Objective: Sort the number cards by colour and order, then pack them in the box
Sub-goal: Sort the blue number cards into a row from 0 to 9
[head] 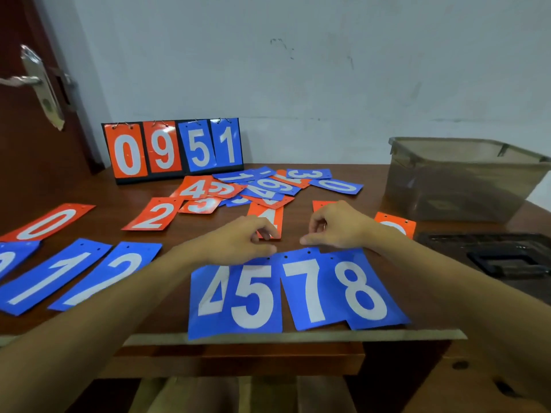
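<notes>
Blue cards (256, 296) 4-5-7-8 in a row on desk (295, 216); left hand (238, 241) and right hand (340, 225) at top edges, fingers (320, 225) curled, grip unclear.

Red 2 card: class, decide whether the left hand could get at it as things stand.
Probably yes. The red 2 card lies face up just left of the left hand, with bare table between them and nothing on top.

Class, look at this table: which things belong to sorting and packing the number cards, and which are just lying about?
Belong to the job: blue row 4-5-7-8; blue 1; blue 2; red 0; red 2; mixed pile; box.
Lying about: scoreboard stand; door handle; black panel.
</notes>
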Available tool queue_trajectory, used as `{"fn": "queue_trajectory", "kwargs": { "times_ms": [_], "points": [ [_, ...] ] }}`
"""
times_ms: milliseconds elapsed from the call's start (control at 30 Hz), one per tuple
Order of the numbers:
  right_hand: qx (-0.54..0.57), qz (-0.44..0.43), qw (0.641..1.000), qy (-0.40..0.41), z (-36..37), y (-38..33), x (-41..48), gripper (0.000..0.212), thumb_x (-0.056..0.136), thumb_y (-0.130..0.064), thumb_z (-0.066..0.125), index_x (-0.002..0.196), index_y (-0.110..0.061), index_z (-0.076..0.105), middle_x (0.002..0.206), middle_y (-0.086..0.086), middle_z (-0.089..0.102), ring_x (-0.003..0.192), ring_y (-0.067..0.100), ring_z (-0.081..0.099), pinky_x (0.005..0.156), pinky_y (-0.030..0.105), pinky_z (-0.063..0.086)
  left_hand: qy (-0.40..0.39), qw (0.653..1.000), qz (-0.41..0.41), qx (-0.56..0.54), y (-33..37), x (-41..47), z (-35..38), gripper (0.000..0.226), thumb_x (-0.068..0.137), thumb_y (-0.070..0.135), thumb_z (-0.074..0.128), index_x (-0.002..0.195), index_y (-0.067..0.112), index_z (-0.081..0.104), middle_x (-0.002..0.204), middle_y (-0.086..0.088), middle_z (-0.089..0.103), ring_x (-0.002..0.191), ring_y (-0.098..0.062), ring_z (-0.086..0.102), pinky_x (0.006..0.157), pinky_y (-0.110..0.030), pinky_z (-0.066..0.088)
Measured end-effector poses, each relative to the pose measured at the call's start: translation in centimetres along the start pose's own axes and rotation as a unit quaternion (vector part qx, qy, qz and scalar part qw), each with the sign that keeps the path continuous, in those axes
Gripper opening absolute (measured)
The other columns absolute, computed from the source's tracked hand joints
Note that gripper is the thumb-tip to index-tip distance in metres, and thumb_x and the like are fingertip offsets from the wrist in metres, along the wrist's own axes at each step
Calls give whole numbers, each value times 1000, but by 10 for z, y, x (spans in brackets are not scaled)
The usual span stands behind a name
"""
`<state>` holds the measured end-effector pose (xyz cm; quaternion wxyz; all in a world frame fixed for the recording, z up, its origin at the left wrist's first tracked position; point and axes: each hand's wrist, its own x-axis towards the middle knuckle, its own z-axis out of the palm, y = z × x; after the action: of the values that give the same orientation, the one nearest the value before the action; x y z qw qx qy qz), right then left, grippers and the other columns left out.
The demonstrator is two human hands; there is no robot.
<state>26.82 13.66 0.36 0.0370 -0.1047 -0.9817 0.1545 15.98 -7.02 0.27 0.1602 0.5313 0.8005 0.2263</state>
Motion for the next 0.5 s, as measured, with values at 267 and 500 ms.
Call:
{"fn": "queue_trajectory", "kwargs": {
  "times_ms": [267, 500],
  "points": [
    [-16, -15, 999, 32, -9, 23, 90, 40, 85, -50, 61, 104, -15, 66, 106, 1, 66, 97, 17, 59, 83, 27, 47, 81, 994, -60, 36, -42, 78, -37, 22, 95, 14, 50, 114, 20, 60, 120, 1, 55, 104, -9, 52, 79, -15, 42],
    [-26, -31, 997, -64, 10, 21, 162, 80, 81, -64, 56, 143, -19, 37, 152, 0, 33, 138, 19, 31, 113, 35, 28, 22, 994, -45, 102, -84, 110, -28, 39, 91, 35, 57, 130, 31, 50, 127, 6, 51, 99, -4, 45, 80, -17, 40]
  ]
}}
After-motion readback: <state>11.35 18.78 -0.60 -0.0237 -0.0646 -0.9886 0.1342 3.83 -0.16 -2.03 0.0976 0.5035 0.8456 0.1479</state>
